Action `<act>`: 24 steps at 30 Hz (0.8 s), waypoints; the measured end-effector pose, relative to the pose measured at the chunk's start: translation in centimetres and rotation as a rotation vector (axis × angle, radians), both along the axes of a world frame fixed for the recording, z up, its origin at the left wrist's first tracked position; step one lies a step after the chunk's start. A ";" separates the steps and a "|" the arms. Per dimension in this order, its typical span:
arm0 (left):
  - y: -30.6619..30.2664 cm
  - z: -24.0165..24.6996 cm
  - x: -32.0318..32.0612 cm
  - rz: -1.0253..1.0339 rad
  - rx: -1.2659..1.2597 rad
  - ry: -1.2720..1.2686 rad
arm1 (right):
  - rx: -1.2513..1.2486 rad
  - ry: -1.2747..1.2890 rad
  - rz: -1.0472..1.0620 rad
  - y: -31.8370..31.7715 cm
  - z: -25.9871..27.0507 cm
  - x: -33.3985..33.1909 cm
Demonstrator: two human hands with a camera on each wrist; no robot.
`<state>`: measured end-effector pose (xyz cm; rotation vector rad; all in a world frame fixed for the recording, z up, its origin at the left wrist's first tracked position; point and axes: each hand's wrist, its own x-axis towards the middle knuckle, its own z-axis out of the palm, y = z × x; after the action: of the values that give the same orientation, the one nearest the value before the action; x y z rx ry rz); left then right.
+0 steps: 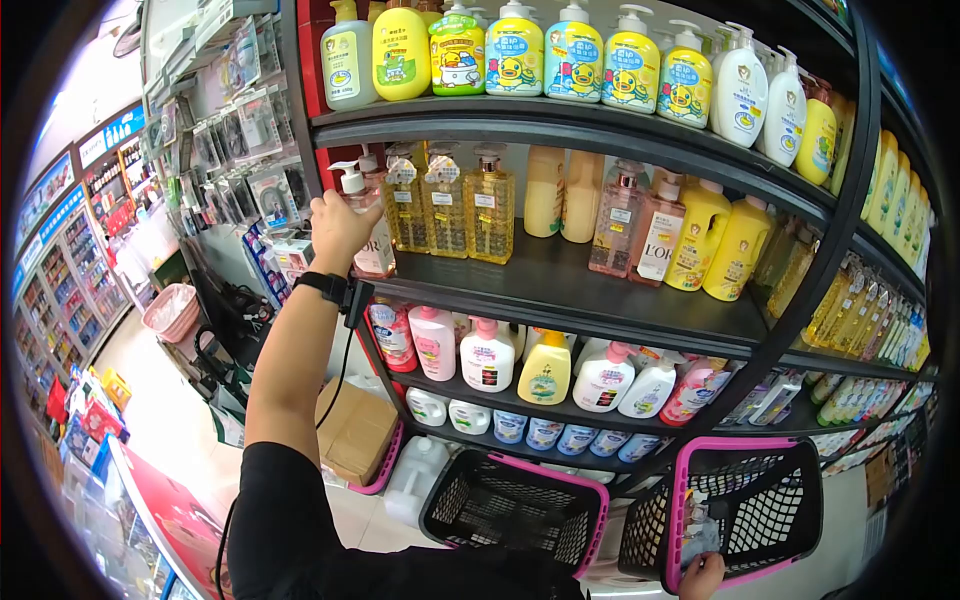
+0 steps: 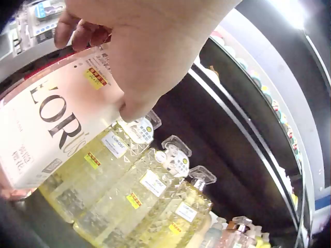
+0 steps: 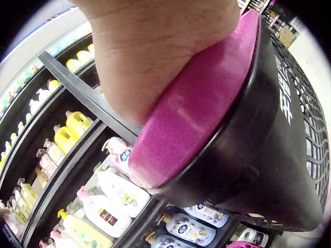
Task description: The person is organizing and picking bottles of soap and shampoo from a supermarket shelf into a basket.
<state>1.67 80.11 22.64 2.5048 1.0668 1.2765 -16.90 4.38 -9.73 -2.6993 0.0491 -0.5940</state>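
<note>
The left hand (image 1: 345, 228) grips the upper part of a pink pump bottle (image 1: 375, 250) at the left end of the middle shelf. In the left wrist view, the thumb of the left hand (image 2: 150, 57) lies against the near side of the bottle (image 2: 57, 121), whose label shows large dark letters. Clear yellow bottles (image 2: 150, 191) stand beside it. The right hand (image 1: 702, 578) is at the pink rim of a black mesh basket (image 1: 745, 445). In the right wrist view, the right hand (image 3: 150, 57) lies against the pink rim (image 3: 191, 113); its fingers are hidden.
A second black basket (image 1: 600, 520) with a pink rim stands on the floor beside a translucent jug (image 1: 415, 480) and a cardboard box (image 1: 358, 430). Pump bottles line the upper shelf (image 1: 600, 118) and the lower shelf (image 1: 520, 402). Packaged goods hang on the left wall.
</note>
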 end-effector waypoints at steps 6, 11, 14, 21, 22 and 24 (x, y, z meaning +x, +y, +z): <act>-2.1 -1.0 -3.1 -0.260 -0.182 -0.170 | -0.006 0.055 -0.054 0.0 0.1 -0.1; -5.3 -5.9 -6.5 -0.615 -0.336 -0.331 | 0.117 -0.013 -0.041 0.8 -0.3 0.6; -12.5 -8.0 -8.9 -1.022 -0.701 -0.485 | 0.268 -0.152 0.183 7.2 4.4 2.3; -30.5 -19.7 -11.8 -1.399 -1.146 -0.214 | 0.326 0.094 0.704 23.2 13.8 3.5; -32.4 -20.9 -12.5 -1.401 -1.224 -0.164 | 0.305 0.047 0.683 24.1 13.8 2.9; -34.6 -22.2 -13.3 -1.403 -1.304 -0.101 | 0.357 0.091 0.571 24.4 11.9 2.7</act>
<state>-11.59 45.54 0.48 1.3738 -0.1336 0.0907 -14.22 28.82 2.16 -2.2380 -0.5221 -0.2539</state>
